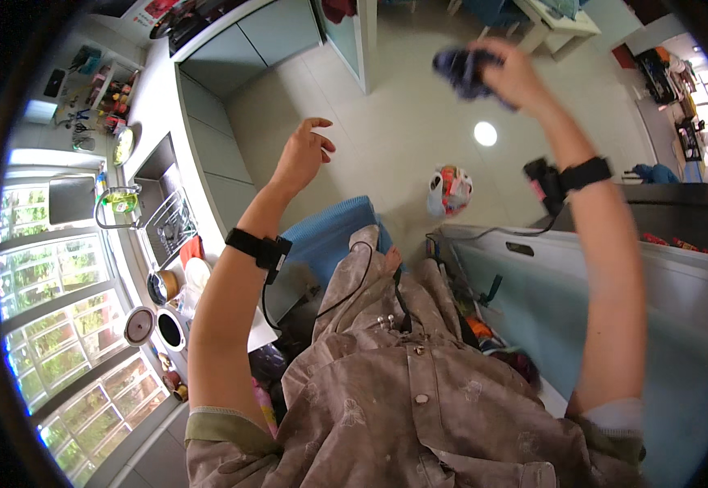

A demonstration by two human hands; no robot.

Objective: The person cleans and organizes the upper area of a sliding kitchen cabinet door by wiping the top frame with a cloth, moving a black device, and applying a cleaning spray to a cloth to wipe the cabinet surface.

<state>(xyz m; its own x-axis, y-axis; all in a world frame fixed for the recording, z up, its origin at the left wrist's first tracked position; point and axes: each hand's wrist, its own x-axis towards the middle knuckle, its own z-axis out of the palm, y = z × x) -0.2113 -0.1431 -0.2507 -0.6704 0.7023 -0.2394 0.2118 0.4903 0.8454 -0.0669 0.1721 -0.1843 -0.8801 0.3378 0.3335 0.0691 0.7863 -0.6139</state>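
Note:
My right hand (509, 73) is raised at the upper right, closed around a crumpled dark blue cloth (467, 73) that hangs out to its left. My left hand (305, 152) is held up nearer the middle, fingers apart and slightly curled, touching nothing. Each forearm wears a black strap with a small device and a cable. Under and between the hands lies the pale tiled floor, where a plastic bag (450, 190) with red and orange contents stands. A ribbed blue item (329, 235) is by my legs.
On the left runs a white counter (153, 91) with a sink (162, 183), a wire rack and a kettle-like glass jug (121, 202) beside the windows. A white-rimmed, pale blue-green panel (525, 287) stands close on my right. Farther ahead are a door edge (363, 49) and a table (564, 21).

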